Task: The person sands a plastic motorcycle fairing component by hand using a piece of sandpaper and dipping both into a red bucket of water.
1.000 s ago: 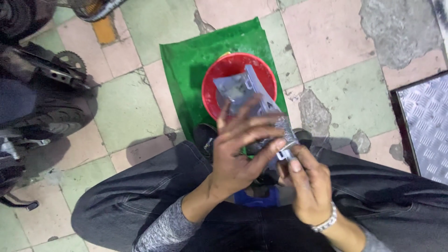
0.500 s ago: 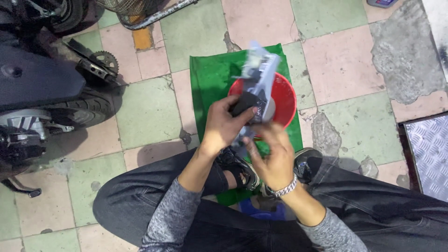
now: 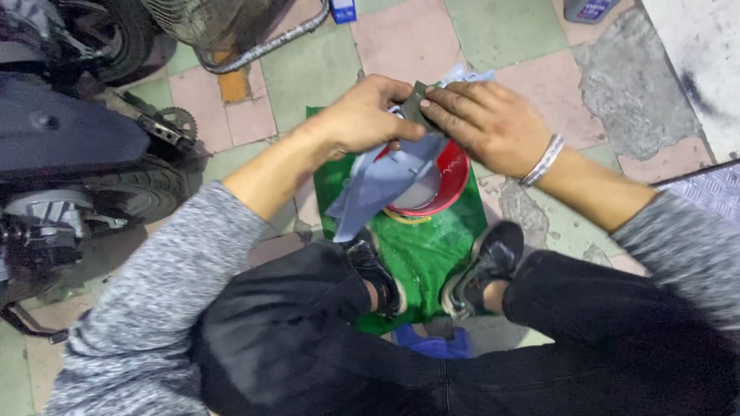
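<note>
Both hands meet above a red bowl (image 3: 447, 185) that sits on a green sheet (image 3: 420, 254) on the tiled floor. The left hand (image 3: 362, 119) is curled tight around the top of a floppy grey piece (image 3: 381, 185), which hangs down over the bowl. The right hand (image 3: 482, 123) presses flat fingers on a small dark thing (image 3: 416, 104), maybe a sanding pad. A motorbike (image 3: 69, 162) stands nearby.

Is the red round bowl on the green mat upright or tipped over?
Upright: the red round bowl sits flat on the green mat, rim up, its pale inside showing. Contents: cannot tell.
</note>
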